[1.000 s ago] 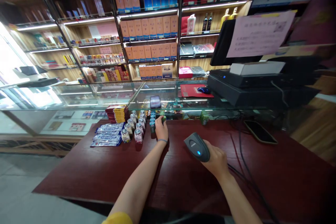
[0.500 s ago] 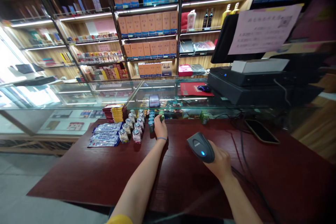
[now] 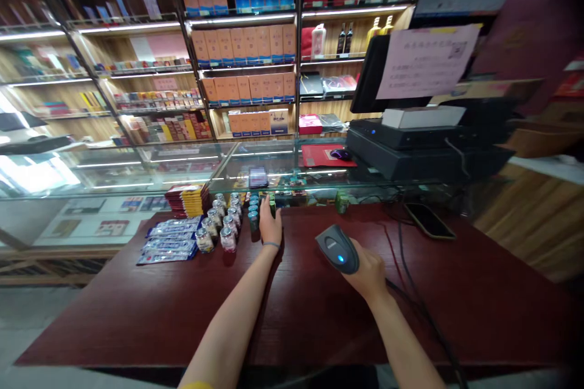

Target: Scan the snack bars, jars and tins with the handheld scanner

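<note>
Grey scanner (image 3: 336,249), apparently lengthwise forward-left.

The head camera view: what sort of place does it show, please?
Probably a shop, at its checkout counter: the right hand holds what looks like a barcode scanner, orange boxes line shelves behind, and small jars stand in rows.

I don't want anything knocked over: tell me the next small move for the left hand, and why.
Probably ease the left hand straight back: the blue-topped jars stand close on its left, so a sideways sweep might topple them, and the right hand holds the scanner.
</note>
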`<state>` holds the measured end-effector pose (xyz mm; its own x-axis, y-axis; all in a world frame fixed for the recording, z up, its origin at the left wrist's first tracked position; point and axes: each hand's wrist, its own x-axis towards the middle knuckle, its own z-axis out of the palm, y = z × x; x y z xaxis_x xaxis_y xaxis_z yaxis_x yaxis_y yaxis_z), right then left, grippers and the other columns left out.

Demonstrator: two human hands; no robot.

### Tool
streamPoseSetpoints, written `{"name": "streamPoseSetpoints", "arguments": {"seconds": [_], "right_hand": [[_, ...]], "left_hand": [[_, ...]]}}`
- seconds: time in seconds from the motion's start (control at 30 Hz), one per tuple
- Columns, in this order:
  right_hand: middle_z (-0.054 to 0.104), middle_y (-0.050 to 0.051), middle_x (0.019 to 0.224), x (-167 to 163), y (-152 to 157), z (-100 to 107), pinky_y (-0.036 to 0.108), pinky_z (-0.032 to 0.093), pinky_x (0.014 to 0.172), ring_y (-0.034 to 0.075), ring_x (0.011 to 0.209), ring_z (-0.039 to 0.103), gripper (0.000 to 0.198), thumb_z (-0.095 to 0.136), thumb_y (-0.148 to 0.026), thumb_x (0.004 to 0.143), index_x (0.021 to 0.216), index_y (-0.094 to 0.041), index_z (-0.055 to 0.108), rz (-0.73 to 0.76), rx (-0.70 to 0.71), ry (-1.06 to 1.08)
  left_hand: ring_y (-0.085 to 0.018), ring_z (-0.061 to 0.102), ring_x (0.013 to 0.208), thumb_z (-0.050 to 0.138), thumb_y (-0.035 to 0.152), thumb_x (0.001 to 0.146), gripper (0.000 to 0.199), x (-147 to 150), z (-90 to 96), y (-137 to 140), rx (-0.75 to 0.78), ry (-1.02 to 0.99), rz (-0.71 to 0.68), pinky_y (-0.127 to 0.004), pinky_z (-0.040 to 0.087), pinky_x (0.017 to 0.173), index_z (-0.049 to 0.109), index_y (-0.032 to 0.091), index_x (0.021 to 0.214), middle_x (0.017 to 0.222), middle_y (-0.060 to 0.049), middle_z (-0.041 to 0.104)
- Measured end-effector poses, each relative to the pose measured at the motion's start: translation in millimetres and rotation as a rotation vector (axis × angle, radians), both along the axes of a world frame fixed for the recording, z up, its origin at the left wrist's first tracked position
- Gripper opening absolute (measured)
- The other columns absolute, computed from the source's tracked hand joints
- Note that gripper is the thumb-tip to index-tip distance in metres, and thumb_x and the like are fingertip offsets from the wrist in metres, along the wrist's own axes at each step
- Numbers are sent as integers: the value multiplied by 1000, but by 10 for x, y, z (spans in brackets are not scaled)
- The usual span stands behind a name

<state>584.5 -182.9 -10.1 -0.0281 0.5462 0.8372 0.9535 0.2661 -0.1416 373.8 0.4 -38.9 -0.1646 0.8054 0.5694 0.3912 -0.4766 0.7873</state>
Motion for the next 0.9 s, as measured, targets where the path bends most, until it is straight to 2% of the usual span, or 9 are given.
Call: {"name": "streamPoseSetpoints", "arguments": {"seconds": [0.1,0.2,0.33,0.47,0.6,0.73,0.9], "right_hand": [[73,4,77,51,-8,25,26,50,61,18,63,68,32,57,-24,78,109,-16,60,-18,-16,20],[73,4,78,137,-32,70,27,48,60,19,63,68,30,56,-25,78,107,-16,61,-93,-7,21],[72,5,74,261,-76,153,26,46,61,20,64,68,27,59,-28,78,102,-17,65,-275,5,41],[70,5,67,378,-118,207,26,42,59,20,62,67,23,62,-33,80,96,-17,67,-444,5,89],[69,7,65,510,-152,186,27,38,56,20,59,65,28,61,-38,82,97,-16,67,-558,13,116],[68,7,64,618,-162,128,28,35,53,20,52,61,33,59,-43,82,98,-15,67,-643,8,153],[65,6,59,669,-135,72,28,34,52,20,49,59,30,59,-44,81,91,-17,67,-709,2,201]], "left_hand": [[-28,30,145,56,25,91,57,6,13,-49,72,122,35,-46,29,118,39,21,145,152,-15,39],[-29,30,145,55,27,92,52,40,53,-134,201,182,36,-46,31,116,44,21,142,155,-15,33],[-26,41,136,56,27,92,43,263,126,-241,321,225,-83,-46,34,114,52,23,134,142,-14,46],[-24,49,125,57,24,90,48,758,161,-302,243,225,-278,-44,39,110,48,23,138,129,-13,50],[-24,48,122,61,19,86,55,1335,106,-303,127,169,-385,-44,40,109,46,23,139,127,-13,46],[-25,48,121,64,13,81,63,1771,13,-238,32,140,-429,-44,40,108,45,24,140,126,-12,43],[-24,50,118,63,11,80,62,2024,-65,-148,-32,154,-404,-43,41,107,47,25,138,123,-11,42]]}}
